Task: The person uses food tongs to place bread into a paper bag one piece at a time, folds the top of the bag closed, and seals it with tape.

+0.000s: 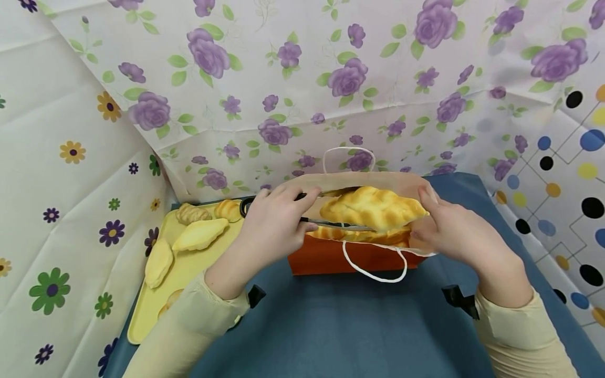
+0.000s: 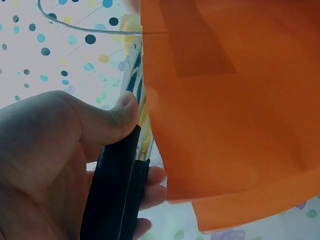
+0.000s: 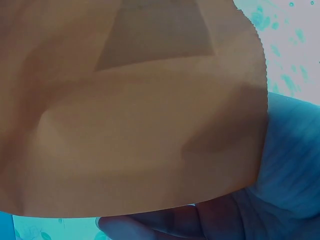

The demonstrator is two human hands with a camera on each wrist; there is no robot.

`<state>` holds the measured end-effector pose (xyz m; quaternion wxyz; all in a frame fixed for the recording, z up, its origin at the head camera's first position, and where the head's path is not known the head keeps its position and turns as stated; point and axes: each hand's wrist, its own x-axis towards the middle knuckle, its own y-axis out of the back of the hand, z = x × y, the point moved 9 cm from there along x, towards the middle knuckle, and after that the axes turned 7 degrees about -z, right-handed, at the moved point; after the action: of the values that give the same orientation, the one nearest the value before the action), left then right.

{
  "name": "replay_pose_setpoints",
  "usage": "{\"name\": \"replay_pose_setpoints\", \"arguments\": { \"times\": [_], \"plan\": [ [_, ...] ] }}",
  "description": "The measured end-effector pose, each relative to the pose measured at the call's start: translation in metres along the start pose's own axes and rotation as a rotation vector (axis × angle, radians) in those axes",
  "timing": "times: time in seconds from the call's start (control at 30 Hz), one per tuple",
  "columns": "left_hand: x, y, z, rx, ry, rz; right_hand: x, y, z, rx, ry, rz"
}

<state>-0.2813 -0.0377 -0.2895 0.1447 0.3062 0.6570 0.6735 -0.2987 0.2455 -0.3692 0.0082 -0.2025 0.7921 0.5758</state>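
Observation:
My left hand (image 1: 270,220) grips a pair of tongs (image 2: 112,192) by their black handles, thumb on one side and fingers on the other. Between the tong arms sits a golden, braided-looking bread loaf (image 1: 373,206), held over the mouth of an orange paper bag (image 1: 350,258). Other bread (image 1: 389,239) shows inside the bag, partly hidden beneath that loaf. At the bag's right end, my right hand (image 1: 460,233) holds the rim, and in the right wrist view its fingers (image 3: 165,222) reach along the paper's far side.
A yellow tray (image 1: 194,273) with several bread pieces, among them a pale pointed loaf (image 1: 200,234), lies at the left, partly behind my left sleeve. White cord handles (image 1: 373,275) stick out from the bag. Flowered sheets (image 1: 302,105) stand behind the blue-covered table (image 1: 354,325).

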Motion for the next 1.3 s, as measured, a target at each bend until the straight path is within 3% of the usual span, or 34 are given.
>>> {"name": "replay_pose_setpoints", "arguments": {
  "times": [0.2, 0.53, 0.87, 1.3],
  "plan": [
    [0.011, -0.011, 0.001, 0.045, 0.039, -0.104, -0.001, 0.000, -0.002, 0.009, 0.012, -0.001],
    [0.025, -0.021, 0.004, 0.098, 0.048, -0.196, -0.001, 0.002, -0.004, 0.007, -0.003, -0.006],
    [0.047, -0.029, 0.019, 0.154, 0.035, -0.276, -0.005, 0.005, -0.005, -0.053, 0.013, 0.050],
    [0.057, -0.051, 0.027, 0.122, 0.061, -0.433, -0.012, 0.007, -0.008, -0.036, 0.027, 0.078]
  ]
}}
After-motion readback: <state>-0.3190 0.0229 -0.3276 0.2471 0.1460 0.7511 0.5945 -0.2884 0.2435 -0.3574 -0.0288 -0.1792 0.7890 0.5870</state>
